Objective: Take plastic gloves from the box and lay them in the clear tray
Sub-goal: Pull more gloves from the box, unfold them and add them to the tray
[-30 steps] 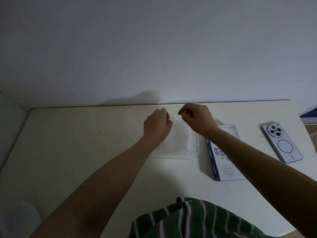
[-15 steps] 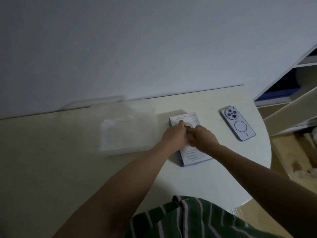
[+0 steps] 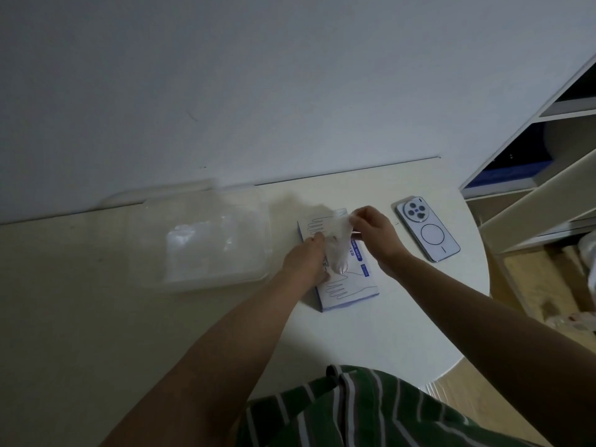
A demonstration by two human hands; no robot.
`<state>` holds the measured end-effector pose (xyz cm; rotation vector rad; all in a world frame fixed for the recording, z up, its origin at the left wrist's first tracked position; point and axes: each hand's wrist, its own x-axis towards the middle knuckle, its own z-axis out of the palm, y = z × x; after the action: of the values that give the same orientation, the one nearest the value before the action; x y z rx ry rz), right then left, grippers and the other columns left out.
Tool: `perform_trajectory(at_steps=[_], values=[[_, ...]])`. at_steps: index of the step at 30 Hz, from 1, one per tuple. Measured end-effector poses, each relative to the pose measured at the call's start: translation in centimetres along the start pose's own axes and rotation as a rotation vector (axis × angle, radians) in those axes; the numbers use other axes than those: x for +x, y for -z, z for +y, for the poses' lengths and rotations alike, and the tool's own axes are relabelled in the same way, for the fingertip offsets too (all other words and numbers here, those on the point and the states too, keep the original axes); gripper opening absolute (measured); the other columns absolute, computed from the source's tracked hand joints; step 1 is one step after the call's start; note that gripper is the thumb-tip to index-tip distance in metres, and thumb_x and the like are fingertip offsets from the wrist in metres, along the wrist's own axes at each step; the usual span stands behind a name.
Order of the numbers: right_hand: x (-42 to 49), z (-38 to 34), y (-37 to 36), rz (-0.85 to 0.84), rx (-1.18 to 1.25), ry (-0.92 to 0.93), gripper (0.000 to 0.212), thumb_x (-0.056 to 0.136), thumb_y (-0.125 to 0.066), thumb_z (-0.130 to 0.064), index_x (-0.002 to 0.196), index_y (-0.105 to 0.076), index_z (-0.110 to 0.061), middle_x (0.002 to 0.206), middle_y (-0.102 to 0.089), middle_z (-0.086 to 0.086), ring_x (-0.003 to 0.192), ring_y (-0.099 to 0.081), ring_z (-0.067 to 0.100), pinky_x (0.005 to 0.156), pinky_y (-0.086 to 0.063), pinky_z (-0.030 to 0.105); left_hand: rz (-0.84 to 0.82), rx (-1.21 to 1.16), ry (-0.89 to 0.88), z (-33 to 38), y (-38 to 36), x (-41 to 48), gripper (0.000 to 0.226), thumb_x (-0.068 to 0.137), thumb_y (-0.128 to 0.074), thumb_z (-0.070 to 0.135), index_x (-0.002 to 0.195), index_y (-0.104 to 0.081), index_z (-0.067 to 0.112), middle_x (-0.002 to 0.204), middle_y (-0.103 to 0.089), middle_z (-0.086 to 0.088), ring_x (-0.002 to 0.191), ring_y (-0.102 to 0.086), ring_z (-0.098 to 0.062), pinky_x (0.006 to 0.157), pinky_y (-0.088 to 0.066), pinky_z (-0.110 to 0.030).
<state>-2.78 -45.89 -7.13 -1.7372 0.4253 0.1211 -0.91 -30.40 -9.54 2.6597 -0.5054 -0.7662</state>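
- We see a white table with a rounded edge (image 3: 371, 333) filling the lower middle of the frame. It is set against a plain pale wall (image 3: 258, 75) across the top.
- Right of centre, a light blue smartphone (image 3: 427, 229) lies camera side up, near the right hand but apart from it.
- At the right edge stands a white open shelf unit (image 3: 548, 130). At the bottom edge a green and white striped shirt (image 3: 354, 411) covers part of the table.
- Two bare forearms reach in from the bottom corners, and the left one hides the box's near left side.
- At the centre lies a flat white and blue cardboard box (image 3: 346, 285) printed with hand outlines.
- Left of centre sits a rectangular clear plastic tray (image 3: 258, 221), near the box but apart from it. It holds a heap of clear film, somewhat blurred (image 3: 193, 246).
- The right hand (image 3: 374, 230) pinches the top of a thin translucent plastic glove (image 3: 337, 243) above the box's far end. The glove hangs down to the box's middle.
- The left hand (image 3: 304, 258) lies on the box's left edge, fingertips against the glove. We cannot tell whether it grips anything.
- The hands are close together, with the glove between them.
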Motion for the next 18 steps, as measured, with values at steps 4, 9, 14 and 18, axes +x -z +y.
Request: perform_trajectory(at_steps=[4,9,14,18], values=[[-0.4,-2.9,0.6,0.039,0.258,0.044,0.016,0.103,-0.033,-0.012,0.098,-0.047,-0.006,0.085,-0.068,0.016,0.068,-0.065,0.023,0.059,-0.053,0.030,-0.032,0.032,0.011,0.3,0.4,0.0,0.082,0.078,-0.078,0.025,0.142,-0.030,0.009,0.137,-0.047,-0.014,0.120,-0.052,-0.033,0.097,-0.045,-0.040],[-0.4,-3.9,1.6,0.059,0.296,0.008,0.016,0.102,-0.031,-0.013,0.100,-0.045,-0.005,0.085,-0.069,0.023,0.058,-0.059,0.025,0.054,-0.045,0.031,0.011,-0.233,0.074,0.5,1.9,0.3,0.049,0.088,-0.062,0.025,0.130,-0.042,0.008,0.117,-0.060,-0.010,0.102,-0.058,-0.027,0.086,-0.046,-0.033],[-0.4,-3.6,1.5,0.098,0.256,-0.030,0.021,0.100,-0.035,-0.018,0.107,-0.048,-0.002,0.100,-0.066,0.032,0.080,-0.065,0.036,0.071,-0.048,0.048,0.099,-1.209,0.135,1.5,5.1,-0.5,0.045,0.096,-0.026,0.039,0.094,-0.060,0.009,0.087,-0.062,-0.010,0.076,-0.056,-0.023,0.067,-0.044,-0.030],[-0.4,-5.2,0.0,0.109,0.250,-0.024,0.023,0.098,-0.037,-0.021,0.106,-0.048,-0.003,0.102,-0.064,0.032,0.078,-0.066,0.035,0.065,-0.051,0.043,0.210,-1.247,0.127,1.5,6.7,-0.1,0.043,0.094,-0.052,0.050,0.090,-0.068,0.010,0.081,-0.070,-0.009,0.069,-0.063,-0.018,0.066,-0.050,-0.027]])
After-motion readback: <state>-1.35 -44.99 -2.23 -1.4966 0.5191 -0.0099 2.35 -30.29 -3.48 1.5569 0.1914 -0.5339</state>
